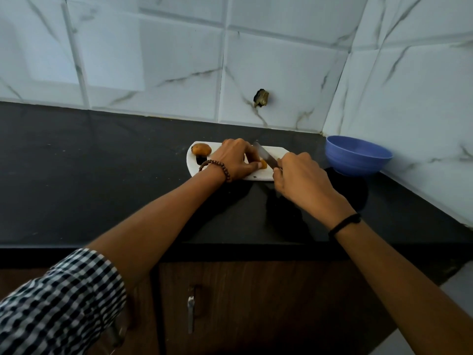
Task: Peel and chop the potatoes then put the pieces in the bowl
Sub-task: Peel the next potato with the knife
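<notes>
Counter [102,175]: black, polished; front edge runs across below the forearms; wide bare stretch to the left of the board, narrower strip to the right up to the corner.
Cutting board [258,174]: white, lying flat on the counter near the back wall; rounded left end, its near edge partly hidden by both hands.
Left hand [235,160]: palm down on the board, fingers curled over and pinning a yellow potato piece [263,164], which shows only at the fingertips.
Right hand [299,178]: clenched round the handle of a knife [266,156]; handle hidden inside the fist.
Knife blade: slanting up and left from the fist, its edge meeting the potato piece just beside the left fingertips.
Whole potato [201,149]: unpeeled, brownish, at the far left end of the board, close to its rim and apart from the hands.
Dark object [201,159]: small, just in front of the whole potato on the board; too unclear to name.
Bowl [358,155]: blue, upright on the counter right of the board, near the side wall; no contents can be made out.
Walls [153,60]: white marbled tile, meeting in a corner behind the bowl and closing that side.
Cabinet [230,303]: dark wood under the counter edge, metal handle [190,313] on the front.
Wrists: beaded bracelet [217,167] on the left, black band [344,222] on the right; checked sleeve [58,303] on the left arm.
</notes>
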### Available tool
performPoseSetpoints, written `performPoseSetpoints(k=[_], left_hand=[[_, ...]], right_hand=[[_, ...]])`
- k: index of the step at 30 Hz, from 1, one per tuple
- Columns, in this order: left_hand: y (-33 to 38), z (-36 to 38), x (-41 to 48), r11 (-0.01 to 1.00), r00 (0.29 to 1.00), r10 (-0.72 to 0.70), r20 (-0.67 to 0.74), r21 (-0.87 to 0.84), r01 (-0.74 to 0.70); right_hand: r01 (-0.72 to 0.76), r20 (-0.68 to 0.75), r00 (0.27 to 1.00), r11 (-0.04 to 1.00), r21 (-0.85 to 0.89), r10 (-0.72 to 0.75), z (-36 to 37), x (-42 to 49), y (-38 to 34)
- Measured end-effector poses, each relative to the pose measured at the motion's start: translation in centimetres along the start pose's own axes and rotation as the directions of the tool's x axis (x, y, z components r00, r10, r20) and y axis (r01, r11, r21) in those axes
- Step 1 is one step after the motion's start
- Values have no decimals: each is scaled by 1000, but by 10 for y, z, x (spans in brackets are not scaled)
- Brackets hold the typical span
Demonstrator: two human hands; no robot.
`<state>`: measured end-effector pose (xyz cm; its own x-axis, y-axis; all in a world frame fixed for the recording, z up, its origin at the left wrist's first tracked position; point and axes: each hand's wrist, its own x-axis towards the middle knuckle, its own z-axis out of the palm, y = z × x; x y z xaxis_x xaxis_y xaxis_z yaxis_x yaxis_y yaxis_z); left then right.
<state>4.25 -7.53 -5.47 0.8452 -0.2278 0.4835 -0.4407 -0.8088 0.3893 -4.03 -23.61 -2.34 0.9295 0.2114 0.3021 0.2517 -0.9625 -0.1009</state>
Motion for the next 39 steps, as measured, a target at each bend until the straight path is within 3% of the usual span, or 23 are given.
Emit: performPoseSetpoints(k=[11, 17, 26, 39], left_hand=[[1, -1, -2, 1000, 1000, -8, -11, -19, 7], [-1, 1, -2, 998, 999, -46, -9, -43, 46], [-1, -2, -3, 994, 999, -40, 2, -102, 40], [11, 3, 5, 993, 999, -54, 2, -107, 54]], right_hand=[[-42, 106, 993, 999, -23, 44, -9, -22, 2], [-51, 181, 983, 998, 46, 42, -23, -26, 14], [-121, 185, 981, 922, 368, 55, -38, -26, 35], [-210, 157, 977, 789, 577, 145, -26, -13, 47]])
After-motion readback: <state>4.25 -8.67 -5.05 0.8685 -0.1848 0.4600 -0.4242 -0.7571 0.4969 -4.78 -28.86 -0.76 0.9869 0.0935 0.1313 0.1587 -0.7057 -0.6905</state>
